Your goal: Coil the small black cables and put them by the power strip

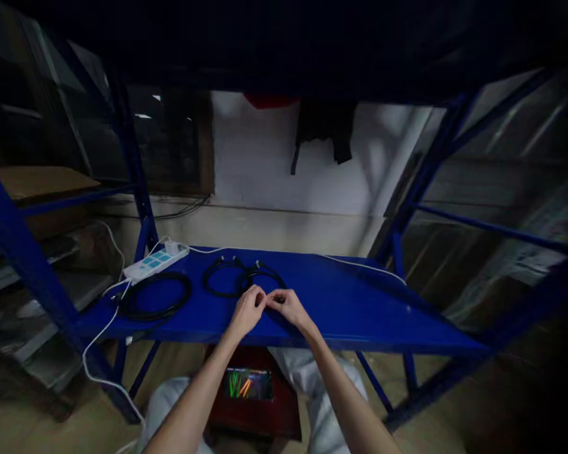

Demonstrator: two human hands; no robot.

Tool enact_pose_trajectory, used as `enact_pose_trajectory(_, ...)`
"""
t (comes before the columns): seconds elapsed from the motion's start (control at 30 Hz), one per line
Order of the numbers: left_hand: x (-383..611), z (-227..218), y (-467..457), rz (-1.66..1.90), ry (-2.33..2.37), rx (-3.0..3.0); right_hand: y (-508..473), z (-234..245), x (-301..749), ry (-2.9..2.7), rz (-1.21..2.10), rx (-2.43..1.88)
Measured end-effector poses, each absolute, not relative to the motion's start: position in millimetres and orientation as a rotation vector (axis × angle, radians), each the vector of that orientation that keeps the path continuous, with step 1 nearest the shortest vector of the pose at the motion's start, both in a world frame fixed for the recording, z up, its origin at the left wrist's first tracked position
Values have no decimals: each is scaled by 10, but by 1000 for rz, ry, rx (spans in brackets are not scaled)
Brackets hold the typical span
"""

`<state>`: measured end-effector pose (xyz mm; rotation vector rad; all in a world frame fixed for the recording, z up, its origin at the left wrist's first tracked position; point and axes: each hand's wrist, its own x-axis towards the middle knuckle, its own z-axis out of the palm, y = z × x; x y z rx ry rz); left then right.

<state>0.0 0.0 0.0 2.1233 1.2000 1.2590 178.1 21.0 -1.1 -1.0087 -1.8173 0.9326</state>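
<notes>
Cables (242, 282) at mid-frame

The black loops overlap on the blue shelf (345, 296), just beyond my hands. My left hand (250, 309) and right hand (288, 307) curl inward, fingertips nearly meeting; I can't tell whether they grip anything. Left of centre, another coil (188, 292) lies near the white power strip (154, 261).

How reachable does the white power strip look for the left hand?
Likely yes, within reach: only low-lying black cable loops seem to lie between the left hand and the power strip.
</notes>
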Motion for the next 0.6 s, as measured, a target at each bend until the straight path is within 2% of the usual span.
enact_pose_trajectory(0.6,25,25,-35,1231,1292,2133,135,73,1774,-1755,859,-1048)
